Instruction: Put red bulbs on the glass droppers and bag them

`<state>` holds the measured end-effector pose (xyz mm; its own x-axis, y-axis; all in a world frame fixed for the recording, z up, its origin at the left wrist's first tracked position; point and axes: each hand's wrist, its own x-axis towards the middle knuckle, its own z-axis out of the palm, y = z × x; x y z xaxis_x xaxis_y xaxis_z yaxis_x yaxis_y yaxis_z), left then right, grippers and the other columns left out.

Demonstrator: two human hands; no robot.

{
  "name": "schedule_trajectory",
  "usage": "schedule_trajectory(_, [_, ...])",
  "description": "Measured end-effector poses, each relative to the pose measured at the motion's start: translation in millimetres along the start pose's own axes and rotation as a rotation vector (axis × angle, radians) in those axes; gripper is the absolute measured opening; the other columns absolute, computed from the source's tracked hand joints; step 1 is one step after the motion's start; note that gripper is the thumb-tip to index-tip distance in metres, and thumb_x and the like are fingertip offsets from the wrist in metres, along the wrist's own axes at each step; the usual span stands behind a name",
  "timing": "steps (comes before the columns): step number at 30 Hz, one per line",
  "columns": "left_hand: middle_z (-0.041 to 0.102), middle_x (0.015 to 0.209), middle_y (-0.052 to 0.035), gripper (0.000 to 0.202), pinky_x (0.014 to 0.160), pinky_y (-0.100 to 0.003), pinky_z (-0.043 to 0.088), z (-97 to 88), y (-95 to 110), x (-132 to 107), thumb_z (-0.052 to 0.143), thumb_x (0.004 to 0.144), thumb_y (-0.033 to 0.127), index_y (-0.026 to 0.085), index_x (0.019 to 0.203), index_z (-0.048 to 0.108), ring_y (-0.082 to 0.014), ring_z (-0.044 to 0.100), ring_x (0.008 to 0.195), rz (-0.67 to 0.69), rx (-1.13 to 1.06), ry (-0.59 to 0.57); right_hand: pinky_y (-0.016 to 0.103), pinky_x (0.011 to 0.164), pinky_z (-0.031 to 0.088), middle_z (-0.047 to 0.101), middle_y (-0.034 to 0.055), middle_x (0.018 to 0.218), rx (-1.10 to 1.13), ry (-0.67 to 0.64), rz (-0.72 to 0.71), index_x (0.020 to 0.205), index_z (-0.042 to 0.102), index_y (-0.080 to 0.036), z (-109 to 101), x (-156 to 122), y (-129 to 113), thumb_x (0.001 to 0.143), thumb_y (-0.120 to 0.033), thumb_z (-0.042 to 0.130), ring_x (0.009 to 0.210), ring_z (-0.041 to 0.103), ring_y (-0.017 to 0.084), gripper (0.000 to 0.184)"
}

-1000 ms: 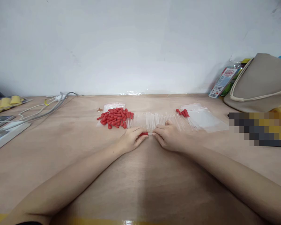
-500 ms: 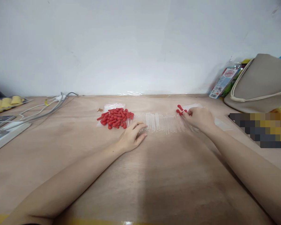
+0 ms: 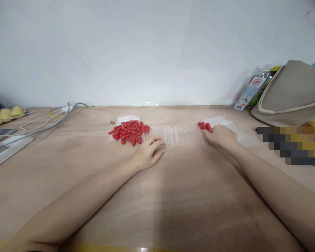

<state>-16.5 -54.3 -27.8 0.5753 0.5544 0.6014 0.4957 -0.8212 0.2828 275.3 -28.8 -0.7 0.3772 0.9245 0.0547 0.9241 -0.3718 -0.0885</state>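
Right hand [image 3: 222, 135] is down at a small bunch of red bulbs [image 3: 204, 126], thumb and fingertips bunched close at the near side, but I honestly can't tell if they're pinching anything. Those bulbs point mostly at the wall, long axes leaning a bit left. Left hand [image 3: 148, 152] is loosely curled, thumb and index spread apart, just by the left end of a row of clear tubes [image 3: 174, 136]. The tubes lie flat side by side, long axes running away from the person, fanned slightly. Bigger red pile [image 3: 128, 132] left of the row, pointing every which way, partly on a clear bag [image 3: 120, 119]. It's all on a wood-look table [image 3: 107, 196] against a pale wall [image 3: 147, 52], with a power strip [image 3: 13, 148] far left and a tan bag [image 3: 294, 91] far right
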Motion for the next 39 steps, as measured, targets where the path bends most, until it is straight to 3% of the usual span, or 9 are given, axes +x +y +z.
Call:
schedule_trajectory(4, [0.055, 0.101, -0.0079, 0.021, 0.080, -0.032, 0.047, 0.7, -1, -1, 0.052, 0.080, 0.020, 0.018, 0.100, 0.054, -0.0181, 0.053, 0.095, 0.005, -0.004, -0.004, 0.036, 0.063, 0.041, 0.065, 0.0156, 0.085, -0.023, -0.078, -0.019, 0.083, 0.066, -0.015, -6, -1, 2, 0.075, -0.062, 0.036, 0.081, 0.060, 0.029, 0.057])
schedule_trajectory(9, [0.056, 0.095, -0.0070, 0.018, 0.080, -0.034, 0.044, -0.8, 1, 1, 0.053, 0.079, 0.023, 0.018, 0.097, 0.056, -0.0185, 0.053, 0.089, -0.020, 0.092, 0.038, 0.034, 0.059, 0.039, 0.066, 0.0100, 0.081, 0.023, 0.017, -0.092, 0.074, 0.066, -0.022, -11, -8, -2, 0.073, -0.059, 0.041, 0.078, 0.060, 0.028, 0.045])
schedule_trajectory(14, [0.057, 0.083, -0.0072, 0.014, 0.074, -0.038, 0.043, -28.1, -10, 13, 0.056, 0.072, 0.026, 0.017, 0.083, 0.055, -0.0233, 0.052, 0.082, -0.266, 0.396, 0.105, 0.031, 0.056, 0.037, 0.066, 0.0088, 0.079, 0.072, 0.002, -0.131, 0.068, 0.066, -0.022, -7, -12, -8, 0.071, -0.048, 0.046, 0.074, 0.060, 0.025, 0.033])
schedule_trajectory(16, [0.058, 0.081, -0.0073, 0.013, 0.070, -0.038, 0.043, -45.6, -18, 18, 0.059, 0.067, 0.027, 0.018, 0.077, 0.055, -0.0248, 0.053, 0.081, -0.401, 0.477, 0.049, 0.031, 0.055, 0.038, 0.065, 0.0096, 0.079, 0.065, -0.006, -0.120, 0.068, 0.066, -0.021, -5, -12, -9, 0.070, -0.044, 0.046, 0.072, 0.060, 0.025, 0.030])
schedule_trajectory(21, [0.060, 0.072, -0.0064, 0.015, 0.062, -0.036, 0.043, -75.4, -28, 26, 0.061, 0.061, 0.034, 0.020, 0.065, 0.058, -0.0270, 0.056, 0.075, -0.634, 0.562, -0.243, 0.032, 0.055, 0.038, 0.063, 0.0114, 0.074, 0.049, -0.058, -0.086, 0.067, 0.064, -0.018, -2, -9, -11, 0.068, -0.038, 0.046, 0.071, 0.059, 0.026, 0.028])
schedule_trajectory(27, [0.062, 0.067, -0.0037, 0.018, 0.063, -0.034, 0.043, -72.2, -29, 25, 0.057, 0.065, 0.038, 0.021, 0.068, 0.058, -0.0231, 0.058, 0.068, -0.599, 0.590, -0.295, 0.032, 0.056, 0.037, 0.063, 0.0092, 0.073, 0.099, -0.075, -0.056, 0.065, 0.063, -0.019, -3, -9, -12, 0.071, -0.041, 0.044, 0.072, 0.059, 0.026, 0.029])
schedule_trajectory(34, [0.063, 0.072, -0.0077, 0.015, 0.054, -0.033, 0.040, -62.9, -46, 17, 0.054, 0.067, 0.034, 0.020, 0.068, 0.057, -0.0256, 0.059, 0.068, -0.631, 0.602, -0.274, 0.030, 0.057, 0.032, 0.063, 0.0030, 0.070, 0.278, 0.231, -0.150, 0.072, 0.059, -0.023, 0, -31, -27, 0.076, -0.044, 0.044, 0.069, 0.057, 0.022, 0.026])
schedule_trajectory(39, [0.062, 0.069, -0.0079, 0.010, 0.051, -0.032, 0.040, -64.2, -41, 18, 0.051, 0.068, 0.026, 0.019, 0.062, 0.054, -0.0248, 0.059, 0.065, -0.618, 0.583, -0.272, 0.028, 0.057, 0.032, 0.063, 0.0025, 0.071, 0.334, 0.355, -0.401, 0.073, 0.055, -0.021, 17, -51, -38, 0.078, -0.039, 0.046, 0.067, 0.056, 0.019, 0.021])
